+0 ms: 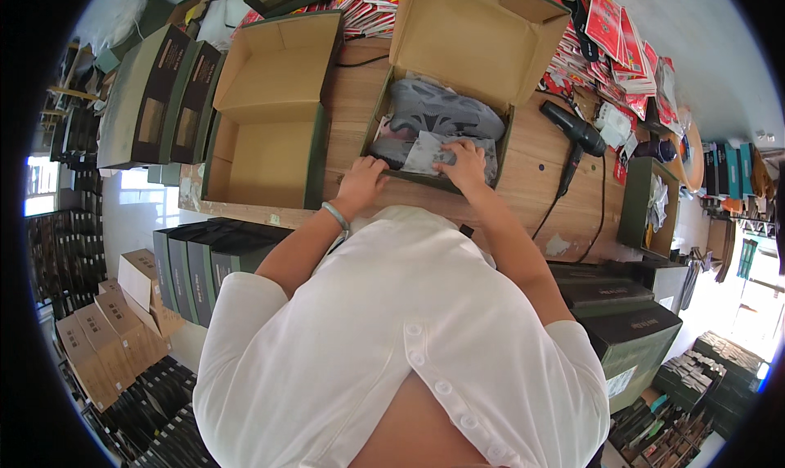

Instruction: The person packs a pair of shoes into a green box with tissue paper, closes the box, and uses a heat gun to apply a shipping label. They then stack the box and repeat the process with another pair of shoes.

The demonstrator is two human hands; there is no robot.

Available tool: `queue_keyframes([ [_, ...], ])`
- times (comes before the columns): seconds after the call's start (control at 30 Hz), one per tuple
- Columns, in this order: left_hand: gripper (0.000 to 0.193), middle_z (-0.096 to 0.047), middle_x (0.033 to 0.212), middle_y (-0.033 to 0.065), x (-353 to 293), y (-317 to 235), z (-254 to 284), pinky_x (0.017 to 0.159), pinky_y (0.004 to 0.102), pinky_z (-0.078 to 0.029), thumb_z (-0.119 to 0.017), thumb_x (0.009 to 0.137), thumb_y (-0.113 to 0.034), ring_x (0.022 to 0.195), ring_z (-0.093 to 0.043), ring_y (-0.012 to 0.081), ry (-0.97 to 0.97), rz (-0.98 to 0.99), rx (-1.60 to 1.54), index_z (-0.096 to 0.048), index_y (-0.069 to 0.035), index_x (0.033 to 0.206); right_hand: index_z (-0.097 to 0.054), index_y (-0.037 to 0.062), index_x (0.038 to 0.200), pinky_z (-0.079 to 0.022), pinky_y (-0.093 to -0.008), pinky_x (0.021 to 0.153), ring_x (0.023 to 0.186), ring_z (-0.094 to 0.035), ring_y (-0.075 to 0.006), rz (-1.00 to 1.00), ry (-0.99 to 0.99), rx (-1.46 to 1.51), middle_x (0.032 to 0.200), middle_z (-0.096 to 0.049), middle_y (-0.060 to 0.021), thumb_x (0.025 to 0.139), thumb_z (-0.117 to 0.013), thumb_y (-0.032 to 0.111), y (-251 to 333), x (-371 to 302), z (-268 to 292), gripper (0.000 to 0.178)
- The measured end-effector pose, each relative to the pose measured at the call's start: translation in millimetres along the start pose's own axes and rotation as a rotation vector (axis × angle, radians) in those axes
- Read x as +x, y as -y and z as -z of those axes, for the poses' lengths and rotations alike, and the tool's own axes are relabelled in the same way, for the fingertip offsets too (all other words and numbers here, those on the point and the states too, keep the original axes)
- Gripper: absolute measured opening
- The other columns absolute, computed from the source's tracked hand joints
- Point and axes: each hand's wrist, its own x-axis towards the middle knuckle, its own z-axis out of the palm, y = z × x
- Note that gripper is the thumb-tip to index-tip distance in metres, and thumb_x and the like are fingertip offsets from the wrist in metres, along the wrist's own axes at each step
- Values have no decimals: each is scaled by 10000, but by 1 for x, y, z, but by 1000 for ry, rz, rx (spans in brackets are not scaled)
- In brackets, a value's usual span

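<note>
A green-sided shoebox (391,87) with a brown inside stands before me, its lid (470,34) raised at the back. Grey sports shoes (446,110) lie in it, the nearer one partly covered by a whitish, thin wrapping sheet (422,152). My left hand (362,182) rests at the box's near left corner, fingers stretched toward the rim and thumb apart. Over the near side of the box, my right hand (464,164) lies on the wrapping with its fingers bent and spread. Its fingertips press the wrapping and the shoe; I see no grip around either.
Left of this box is another open, bare shoebox (266,161), beside several closed boxes (139,100). A black hair dryer (574,130) with a cord lies to the right, near a small open box (646,202). Red printed packets (609,26) crowd the wooden table's (523,186) back.
</note>
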Motion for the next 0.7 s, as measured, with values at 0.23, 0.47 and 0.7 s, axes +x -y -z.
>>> queue_keyframes([
  [0.23, 224, -580, 1044, 109, -21, -8, 1, 839, 468, -482, -625, 891, -209, 1041, -558, 334, -2, -22, -77, -575, -111, 1086, -685, 79, 793, -432, -463, 843, 907, -593, -336, 18, -25, 202, 888, -646, -98, 729, -776, 183, -3, 3, -6, 152],
  [0.47, 232, -616, 1012, 133, -24, 2, -12, 787, 470, -501, -609, 913, -250, 962, -598, 356, -118, -26, -93, -588, -85, 1075, -625, 52, 739, -473, -418, 780, 845, -628, -329, 486, -217, 89, 863, -670, -98, 715, -718, 8, 90, 23, 130, 106],
  [0.7, 547, -560, 1234, 189, -24, -23, 5, 975, 447, -422, -670, 891, -387, 1140, -530, 379, -117, 75, -100, -495, -15, 1251, -640, 56, 789, -484, -365, 787, 830, -626, -270, 603, -709, 253, 871, -668, -90, 757, -705, -1, 151, 45, 250, 93],
])
